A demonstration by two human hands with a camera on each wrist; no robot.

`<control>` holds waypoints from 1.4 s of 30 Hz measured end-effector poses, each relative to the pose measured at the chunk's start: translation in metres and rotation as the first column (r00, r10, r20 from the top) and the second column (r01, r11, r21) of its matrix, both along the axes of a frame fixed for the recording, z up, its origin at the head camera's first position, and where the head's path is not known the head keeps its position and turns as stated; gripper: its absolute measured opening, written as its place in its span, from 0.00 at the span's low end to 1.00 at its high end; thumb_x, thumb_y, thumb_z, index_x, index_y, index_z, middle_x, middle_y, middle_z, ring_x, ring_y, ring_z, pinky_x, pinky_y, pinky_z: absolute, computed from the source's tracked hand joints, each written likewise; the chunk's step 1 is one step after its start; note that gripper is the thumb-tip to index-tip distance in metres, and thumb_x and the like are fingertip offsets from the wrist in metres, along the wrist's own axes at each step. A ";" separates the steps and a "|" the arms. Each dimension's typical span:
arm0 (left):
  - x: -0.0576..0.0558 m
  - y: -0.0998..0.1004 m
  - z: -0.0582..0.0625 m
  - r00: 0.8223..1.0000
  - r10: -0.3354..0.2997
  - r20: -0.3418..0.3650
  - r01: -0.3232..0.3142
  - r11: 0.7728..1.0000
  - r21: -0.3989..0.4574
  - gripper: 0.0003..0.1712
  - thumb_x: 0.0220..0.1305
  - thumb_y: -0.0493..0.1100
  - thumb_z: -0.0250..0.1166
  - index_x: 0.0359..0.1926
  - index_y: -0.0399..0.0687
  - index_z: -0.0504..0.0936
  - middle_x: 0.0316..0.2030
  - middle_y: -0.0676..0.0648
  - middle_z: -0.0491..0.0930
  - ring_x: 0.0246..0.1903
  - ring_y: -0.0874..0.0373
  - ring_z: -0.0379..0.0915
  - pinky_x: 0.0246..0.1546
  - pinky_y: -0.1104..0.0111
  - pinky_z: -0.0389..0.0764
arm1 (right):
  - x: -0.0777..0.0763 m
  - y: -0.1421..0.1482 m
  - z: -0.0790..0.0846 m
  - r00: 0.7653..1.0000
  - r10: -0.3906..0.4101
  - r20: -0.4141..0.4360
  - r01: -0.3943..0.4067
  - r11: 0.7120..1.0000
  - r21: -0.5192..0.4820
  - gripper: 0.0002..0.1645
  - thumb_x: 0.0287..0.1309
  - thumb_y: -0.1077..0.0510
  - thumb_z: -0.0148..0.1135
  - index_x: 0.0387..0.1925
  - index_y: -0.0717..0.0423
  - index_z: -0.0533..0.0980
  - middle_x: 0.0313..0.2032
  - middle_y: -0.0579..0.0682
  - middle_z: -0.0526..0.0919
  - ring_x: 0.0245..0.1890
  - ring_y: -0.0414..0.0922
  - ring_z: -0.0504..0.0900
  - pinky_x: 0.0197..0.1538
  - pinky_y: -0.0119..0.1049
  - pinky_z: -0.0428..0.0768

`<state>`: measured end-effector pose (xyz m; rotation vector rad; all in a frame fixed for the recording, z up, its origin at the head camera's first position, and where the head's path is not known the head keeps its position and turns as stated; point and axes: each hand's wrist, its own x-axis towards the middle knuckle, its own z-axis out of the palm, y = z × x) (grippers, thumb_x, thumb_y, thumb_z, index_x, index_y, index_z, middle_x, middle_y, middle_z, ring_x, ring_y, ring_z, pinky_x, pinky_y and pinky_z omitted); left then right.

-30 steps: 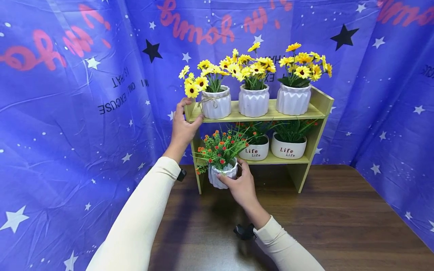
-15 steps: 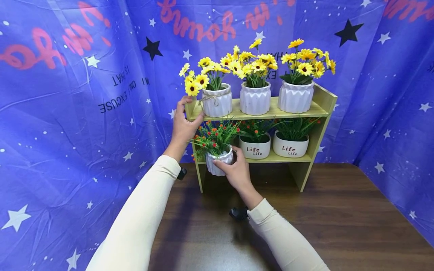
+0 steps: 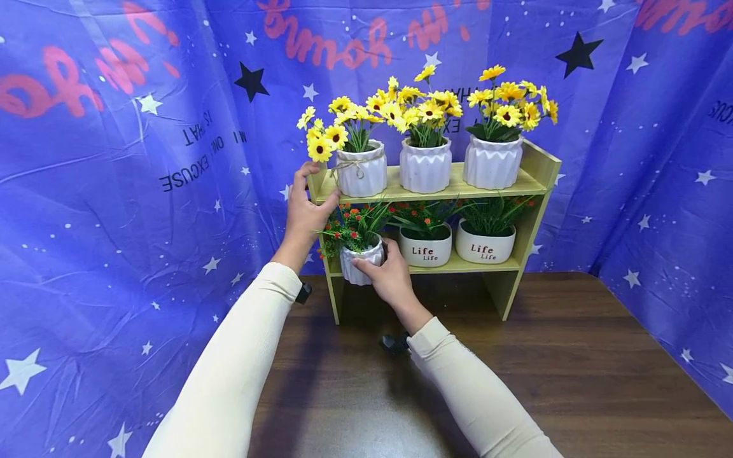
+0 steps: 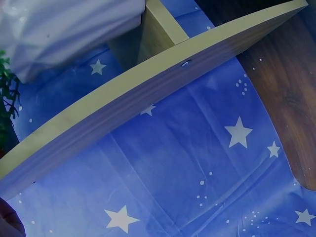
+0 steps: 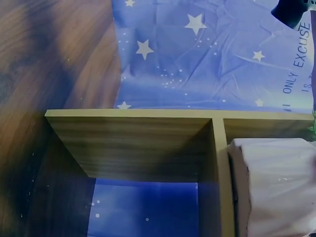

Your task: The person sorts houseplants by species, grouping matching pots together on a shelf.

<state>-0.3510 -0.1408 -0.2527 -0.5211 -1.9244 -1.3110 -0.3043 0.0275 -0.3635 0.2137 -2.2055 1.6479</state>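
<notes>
My right hand (image 3: 391, 273) grips a white fluted flowerpot (image 3: 365, 251) with orange-red flowers and grassy leaves, thumb in front and fingers at its right side. This pot is at the front left of the lower level of a pale wooden shelf (image 3: 435, 194). In the right wrist view the pot (image 5: 281, 182) has its base close to the lower board (image 5: 221, 173); whether they touch, I cannot tell. My left hand (image 3: 306, 213) holds the upper left corner of the shelf's side panel. The left wrist view has the panel (image 4: 128, 81) slanting across, with the pot (image 4: 74, 34) inside it.
Three white pots of yellow flowers (image 3: 362, 170) line the top level. Two oval pots marked Life (image 3: 425, 249) (image 3: 485, 245) stand on the lower level, right of the held pot. The shelf stands on a brown table (image 3: 550, 369) before a blue starred cloth (image 3: 143, 254).
My right hand has brought the flowerpot up, leftward and back, from in front of the shelf to its lower level. My left hand keeps its hold on the shelf corner.
</notes>
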 end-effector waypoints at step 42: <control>0.007 -0.012 0.004 0.998 -0.059 0.025 0.060 0.997 -0.048 0.22 0.63 0.39 0.64 0.55 0.37 0.69 0.64 0.46 0.70 0.56 0.47 0.67 0.51 0.57 0.70 | 0.022 0.012 -0.013 0.996 0.043 -0.074 -0.039 0.998 0.053 0.30 0.62 0.55 0.66 0.62 0.64 0.72 0.58 0.60 0.78 0.58 0.55 0.77 0.60 0.50 0.74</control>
